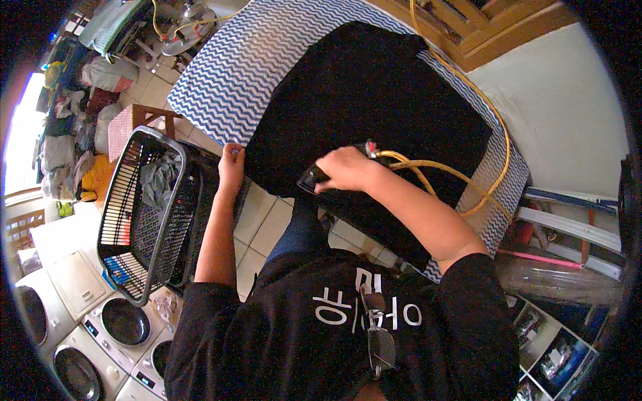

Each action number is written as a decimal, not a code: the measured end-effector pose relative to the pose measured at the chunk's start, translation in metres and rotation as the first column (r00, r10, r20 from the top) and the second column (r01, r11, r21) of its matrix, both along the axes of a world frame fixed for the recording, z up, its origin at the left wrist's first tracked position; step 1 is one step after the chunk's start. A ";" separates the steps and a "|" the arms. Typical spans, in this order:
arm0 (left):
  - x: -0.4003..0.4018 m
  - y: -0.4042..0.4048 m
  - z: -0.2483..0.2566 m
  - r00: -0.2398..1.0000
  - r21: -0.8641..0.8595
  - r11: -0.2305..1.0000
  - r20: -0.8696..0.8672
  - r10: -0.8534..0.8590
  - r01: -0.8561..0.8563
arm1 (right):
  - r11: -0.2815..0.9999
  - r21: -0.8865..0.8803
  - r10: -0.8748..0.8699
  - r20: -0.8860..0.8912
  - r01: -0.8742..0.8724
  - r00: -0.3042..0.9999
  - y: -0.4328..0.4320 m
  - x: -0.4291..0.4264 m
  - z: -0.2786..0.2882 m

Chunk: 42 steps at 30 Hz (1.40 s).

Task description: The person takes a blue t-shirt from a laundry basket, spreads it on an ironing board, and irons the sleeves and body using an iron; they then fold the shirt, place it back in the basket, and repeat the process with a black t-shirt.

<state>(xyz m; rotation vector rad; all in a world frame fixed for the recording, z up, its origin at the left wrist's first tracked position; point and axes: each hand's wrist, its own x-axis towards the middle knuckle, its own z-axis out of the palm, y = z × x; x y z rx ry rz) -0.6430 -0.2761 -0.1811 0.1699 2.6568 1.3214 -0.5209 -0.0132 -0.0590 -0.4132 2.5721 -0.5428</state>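
A black garment (371, 95) lies spread over an ironing table with a blue and white zigzag cover (220, 75). My right hand (346, 168) is wrapped around the handle of a dark steam iron (310, 181), which rests on the garment close to its near edge. Amber hoses (416, 164) run from the back of the iron to the right. At the table's near left corner, the fingers of my left hand (231, 168) pinch the garment's edge. The sole of the iron and the fingertips of my left hand are hidden.
Black plastic laundry baskets (183, 165) stand left of my left arm, with grey cloth in the front one. Front-loading machines (125, 321) line the lower left. An aluminium ladder (567, 228) lies to the right of the table. An amber hose (504, 130) loops along the table's right side.
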 end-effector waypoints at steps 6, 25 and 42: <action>-0.006 0.000 -0.017 1.000 0.076 0.997 -0.026 -0.001 0.003 | 0.992 0.019 -0.123 0.095 0.122 0.988 0.035 0.102 0.008; -0.031 0.001 -0.058 0.995 -0.010 0.995 -0.039 -0.097 0.097 | 0.431 0.109 -0.796 -0.422 0.896 0.434 0.156 0.225 0.001; -0.001 -0.008 -0.023 0.992 0.233 0.971 0.102 -0.071 0.045 | 0.381 0.130 -0.853 -0.331 0.915 0.402 0.221 0.071 0.010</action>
